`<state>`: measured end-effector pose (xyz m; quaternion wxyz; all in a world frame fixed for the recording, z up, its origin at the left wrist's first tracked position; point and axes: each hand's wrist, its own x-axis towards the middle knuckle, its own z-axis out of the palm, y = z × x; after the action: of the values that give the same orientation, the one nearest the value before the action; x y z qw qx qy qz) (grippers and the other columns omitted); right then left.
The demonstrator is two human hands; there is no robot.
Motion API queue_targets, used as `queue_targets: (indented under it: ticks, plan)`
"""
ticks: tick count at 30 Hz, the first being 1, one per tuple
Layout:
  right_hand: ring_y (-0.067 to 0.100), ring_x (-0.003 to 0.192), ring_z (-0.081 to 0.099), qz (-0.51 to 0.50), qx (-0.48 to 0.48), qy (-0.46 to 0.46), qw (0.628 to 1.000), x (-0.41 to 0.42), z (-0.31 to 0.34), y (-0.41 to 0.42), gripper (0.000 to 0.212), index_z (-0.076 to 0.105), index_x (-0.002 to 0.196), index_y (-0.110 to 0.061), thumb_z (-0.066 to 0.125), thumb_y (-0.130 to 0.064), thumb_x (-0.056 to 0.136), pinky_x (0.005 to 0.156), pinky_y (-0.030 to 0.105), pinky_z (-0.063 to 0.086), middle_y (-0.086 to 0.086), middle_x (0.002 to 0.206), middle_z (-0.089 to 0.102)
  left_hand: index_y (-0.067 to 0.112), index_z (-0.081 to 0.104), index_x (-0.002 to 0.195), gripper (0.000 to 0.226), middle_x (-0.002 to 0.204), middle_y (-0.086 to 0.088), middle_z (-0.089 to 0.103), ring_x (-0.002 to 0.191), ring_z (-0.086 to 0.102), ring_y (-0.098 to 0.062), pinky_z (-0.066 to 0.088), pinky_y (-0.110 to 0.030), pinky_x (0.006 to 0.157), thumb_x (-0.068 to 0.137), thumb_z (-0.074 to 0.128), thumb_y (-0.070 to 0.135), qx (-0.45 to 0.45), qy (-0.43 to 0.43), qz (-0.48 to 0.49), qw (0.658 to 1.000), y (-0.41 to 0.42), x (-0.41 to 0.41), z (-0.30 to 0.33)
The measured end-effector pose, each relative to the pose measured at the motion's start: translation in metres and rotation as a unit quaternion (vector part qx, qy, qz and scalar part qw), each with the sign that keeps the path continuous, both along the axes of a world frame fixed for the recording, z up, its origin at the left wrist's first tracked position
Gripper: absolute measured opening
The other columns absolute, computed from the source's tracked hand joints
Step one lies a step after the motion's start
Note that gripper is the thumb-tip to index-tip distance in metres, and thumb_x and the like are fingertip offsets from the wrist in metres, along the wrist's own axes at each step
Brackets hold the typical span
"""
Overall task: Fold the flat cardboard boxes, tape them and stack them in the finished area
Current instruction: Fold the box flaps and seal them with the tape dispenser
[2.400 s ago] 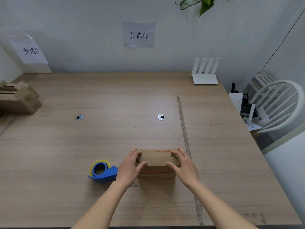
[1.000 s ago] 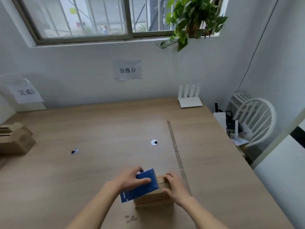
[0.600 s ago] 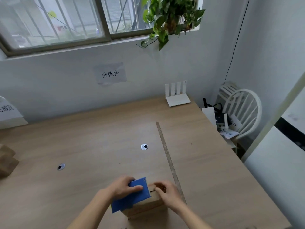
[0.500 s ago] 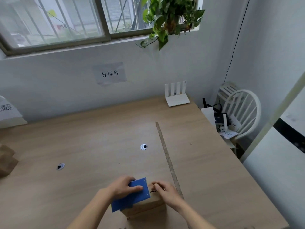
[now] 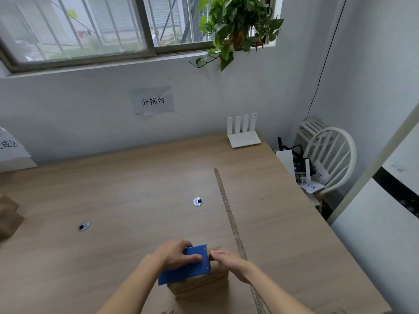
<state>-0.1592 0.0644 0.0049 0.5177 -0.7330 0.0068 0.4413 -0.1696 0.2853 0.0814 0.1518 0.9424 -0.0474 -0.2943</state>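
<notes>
A small folded cardboard box (image 5: 199, 284) stands on the wooden table (image 5: 136, 196) near its front edge. My left hand (image 5: 174, 254) grips a blue tape dispenser (image 5: 186, 266) that rests on top of the box. My right hand (image 5: 229, 264) is at the box's right top edge, its fingertips pinching at the dispenser's front end; whether tape is between them is too small to tell. Finished cardboard boxes (image 5: 8, 216) lie at the table's far left edge, partly cut off.
A white router (image 5: 243, 134) stands at the table's back right corner. A strip of old tape (image 5: 231, 220) runs along the tabletop right of the box. Two cable holes (image 5: 197, 201) (image 5: 83, 226) lie mid-table. A white chair (image 5: 326, 162) stands beyond the right edge.
My left hand picked up the blue tape dispenser from the table and set it on the box. My right hand moved to the dispenser's front end. The camera tilted up.
</notes>
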Motion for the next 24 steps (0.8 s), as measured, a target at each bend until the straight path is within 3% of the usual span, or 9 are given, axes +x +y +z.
queue_targets:
  ticks: [4, 7, 13, 20, 24]
  plan:
    - [0.014, 0.136, 0.043, -0.012, -0.002, 0.001, 1.0, 0.001, -0.005, 0.001, 0.036, 0.069, 0.115, -0.036, 0.035, -0.043, 0.107, 0.122, 0.041, 0.023, -0.012, 0.134, 0.062, 0.032, 0.063, 0.107, 0.057, 0.102, 0.008, 0.067, 0.091, 0.062, -0.016, 0.041, -0.031, 0.07, 0.08, 0.047, 0.081, -0.001, -0.005, 0.0, 1.0, 0.002, 0.0, -0.001]
    - [0.012, 0.136, 0.044, -0.016, 0.005, -0.003, 1.0, -0.001, -0.006, 0.002, 0.04, 0.068, 0.123, -0.033, 0.033, -0.044, 0.107, 0.121, 0.039, 0.023, -0.013, 0.134, 0.062, 0.03, 0.065, 0.106, 0.057, 0.101, 0.007, 0.068, 0.091, 0.062, -0.016, 0.042, -0.031, 0.069, 0.082, 0.049, 0.079, -0.002, -0.019, -0.005, 1.0, 0.002, -0.001, 0.0]
    - [0.012, 0.131, 0.047, -0.012, 0.019, -0.021, 1.0, -0.007, 0.003, 0.005, 0.036, 0.071, 0.119, -0.032, 0.043, -0.05, 0.104, 0.117, 0.037, 0.031, -0.008, 0.135, 0.062, 0.032, 0.064, 0.109, 0.055, 0.1, 0.009, 0.067, 0.085, 0.06, -0.012, 0.041, -0.027, 0.068, 0.082, 0.048, 0.078, -0.02, -0.033, -0.009, 0.999, 0.005, -0.004, 0.0]
    - [0.014, 0.121, 0.057, -0.01, 0.029, -0.024, 0.999, -0.011, 0.008, 0.005, 0.026, 0.073, 0.119, -0.03, 0.055, -0.037, 0.102, 0.11, 0.038, 0.043, -0.008, 0.124, 0.069, 0.034, 0.063, 0.114, 0.054, 0.103, 0.013, 0.067, 0.086, 0.061, -0.008, 0.04, -0.022, 0.065, 0.084, 0.049, 0.077, -0.025, -0.041, -0.018, 0.999, 0.003, -0.009, 0.003]
    - [0.013, 0.113, 0.061, -0.033, 0.019, -0.044, 0.998, -0.014, 0.011, 0.007, 0.023, 0.076, 0.112, -0.025, 0.056, -0.03, 0.102, 0.099, 0.029, 0.049, -0.006, 0.116, 0.071, 0.034, 0.062, 0.116, 0.056, 0.106, 0.012, 0.068, 0.089, 0.062, -0.01, 0.042, -0.023, 0.068, 0.083, 0.048, 0.078, -0.02, -0.041, -0.024, 0.999, 0.004, -0.01, 0.004]
